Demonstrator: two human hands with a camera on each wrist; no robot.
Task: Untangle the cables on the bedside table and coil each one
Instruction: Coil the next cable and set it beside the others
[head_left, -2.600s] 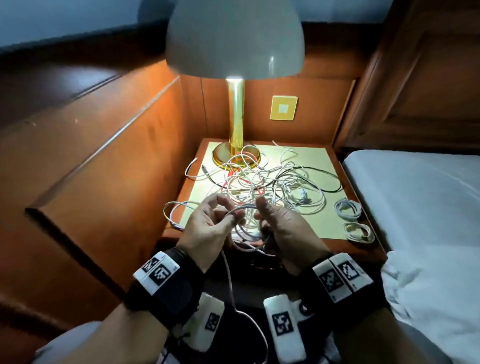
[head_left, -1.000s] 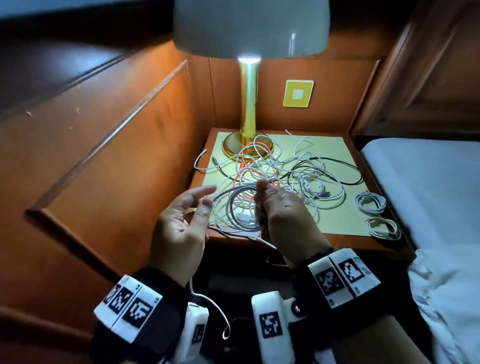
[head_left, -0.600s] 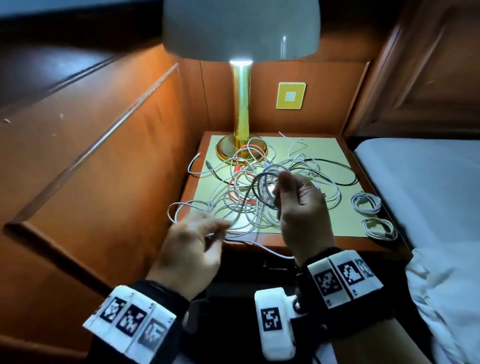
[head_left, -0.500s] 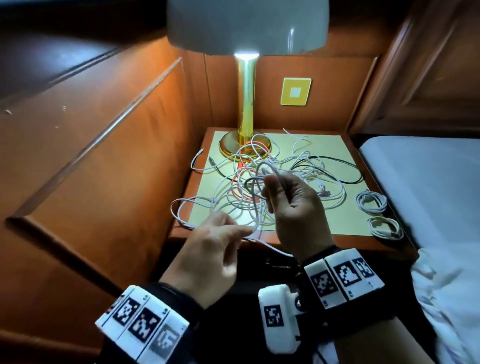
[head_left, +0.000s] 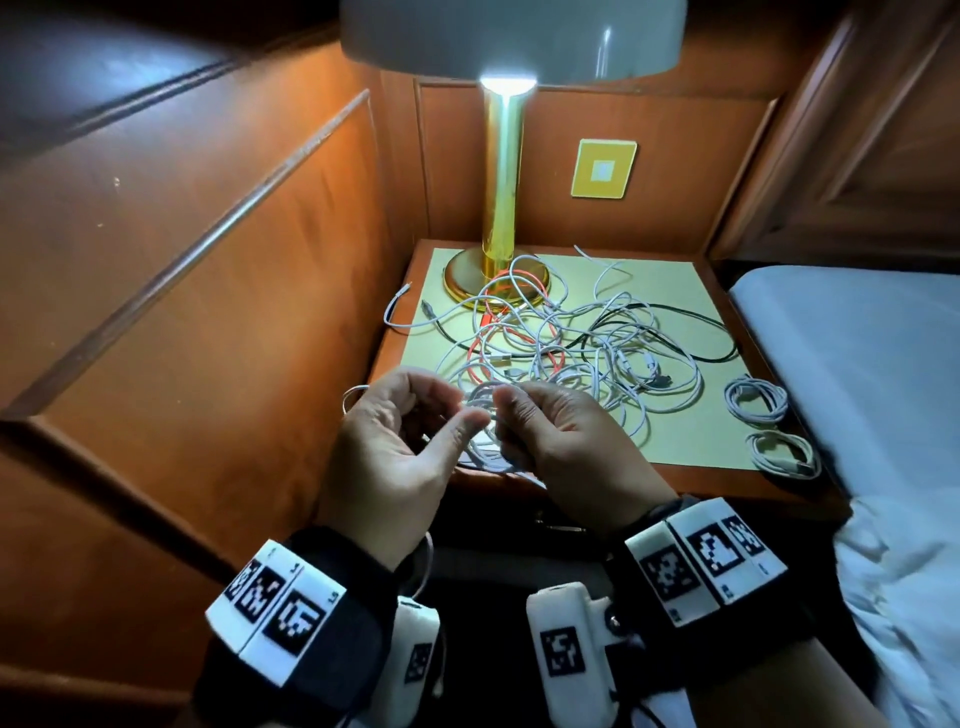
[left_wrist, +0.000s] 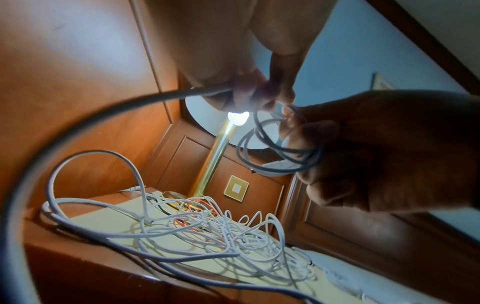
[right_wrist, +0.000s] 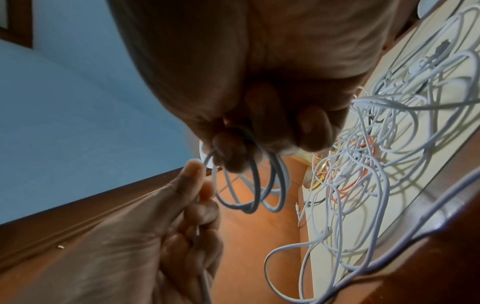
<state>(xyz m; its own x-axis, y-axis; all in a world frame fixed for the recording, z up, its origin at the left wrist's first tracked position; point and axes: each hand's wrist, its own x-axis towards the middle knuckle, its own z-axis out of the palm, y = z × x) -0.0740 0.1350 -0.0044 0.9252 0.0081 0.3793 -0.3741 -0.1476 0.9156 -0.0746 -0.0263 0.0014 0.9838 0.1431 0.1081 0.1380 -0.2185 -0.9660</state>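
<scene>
A tangle of white, red and black cables (head_left: 566, 343) lies across the bedside table (head_left: 696, 473). Above its front edge my right hand (head_left: 550, 431) pinches a small coil of grey-white cable (right_wrist: 249, 185), several loops hanging from thumb and fingers (left_wrist: 280, 152). My left hand (head_left: 405, 431) sits just left of it and pinches the loose run of the same cable (left_wrist: 103, 115) between thumb and fingers; that run passes through the palm (right_wrist: 200, 246) and drops below the table edge. The two hands nearly touch.
A brass lamp (head_left: 501, 208) with a white shade stands at the back left of the table. Two finished white coils (head_left: 756, 397) (head_left: 784, 454) lie near the right front corner. Wood panelling closes in the left side; a white bed (head_left: 857, 353) borders the right.
My right hand has dropped from over the tangle back to the front edge with the coil. My left hand rose to meet it, feeding in another length of cable.
</scene>
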